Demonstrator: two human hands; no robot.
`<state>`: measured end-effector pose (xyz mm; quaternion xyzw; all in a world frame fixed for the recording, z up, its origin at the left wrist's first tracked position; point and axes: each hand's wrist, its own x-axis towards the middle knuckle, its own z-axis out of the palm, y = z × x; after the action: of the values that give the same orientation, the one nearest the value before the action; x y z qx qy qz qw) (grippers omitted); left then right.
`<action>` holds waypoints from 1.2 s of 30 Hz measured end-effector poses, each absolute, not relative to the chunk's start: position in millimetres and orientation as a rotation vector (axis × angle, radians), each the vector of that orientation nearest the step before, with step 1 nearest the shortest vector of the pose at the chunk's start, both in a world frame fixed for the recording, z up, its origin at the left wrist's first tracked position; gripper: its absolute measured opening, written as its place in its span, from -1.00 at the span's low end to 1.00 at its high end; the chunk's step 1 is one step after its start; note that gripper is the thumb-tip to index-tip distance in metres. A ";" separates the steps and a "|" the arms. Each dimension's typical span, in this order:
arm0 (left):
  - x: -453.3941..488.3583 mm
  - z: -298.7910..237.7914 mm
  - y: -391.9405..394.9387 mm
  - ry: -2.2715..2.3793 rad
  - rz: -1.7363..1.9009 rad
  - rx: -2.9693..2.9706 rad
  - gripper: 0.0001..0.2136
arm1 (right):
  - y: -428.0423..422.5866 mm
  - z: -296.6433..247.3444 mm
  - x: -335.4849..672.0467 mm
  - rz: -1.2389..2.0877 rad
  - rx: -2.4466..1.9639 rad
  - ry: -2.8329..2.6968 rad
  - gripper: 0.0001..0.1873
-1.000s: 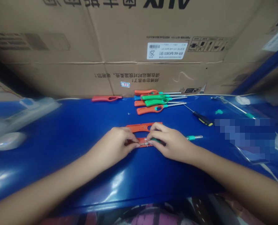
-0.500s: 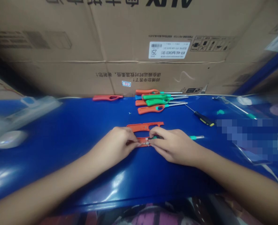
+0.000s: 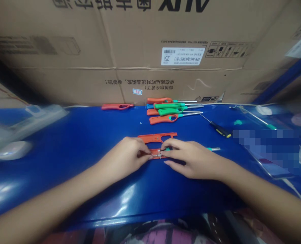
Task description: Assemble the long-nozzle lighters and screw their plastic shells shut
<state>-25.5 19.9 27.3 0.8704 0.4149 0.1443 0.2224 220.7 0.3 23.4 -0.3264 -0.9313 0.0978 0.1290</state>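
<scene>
An orange gas lighter casing half [image 3: 154, 157] lies inner side up on the blue table, with small white and metal parts inside. My left hand [image 3: 133, 154] is closed on its handle end, thumb and index finger pinching it. Over its trigger end, my right hand [image 3: 188, 157] has bent index and middle fingers on the casing and inner parts, while its thumb stands apart below. Beyond my right hand, a teal-and-metal nozzle [image 3: 214, 149] sticks out. The other orange casing half [image 3: 150, 138] rests just behind, partly covered by my fingers.
Several gas lighters [image 3: 165, 110] are piled at the back, beside a red lighter handle [image 3: 117, 106]. A black-and-yellow screwdriver [image 3: 220, 130] lies at right, near a teal scrap [image 3: 238, 122] and a phone-like device [image 3: 274, 166]. A cardboard box [image 3: 76, 81] stands behind the table.
My right thumb has moved away from the casing, toward the near side. My right fingers have shifted slightly on the inner parts. The left hand keeps its place.
</scene>
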 end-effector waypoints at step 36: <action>-33.8 19.8 38.9 1.205 0.485 2.836 -0.70 | 35.1 8.0 232.0 0.449 -1.334 -2.200 -0.98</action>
<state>-33.8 38.9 19.8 0.9091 0.3863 0.1556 0.0112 232.0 35.1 8.0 -0.4929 -0.8130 0.1661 0.2617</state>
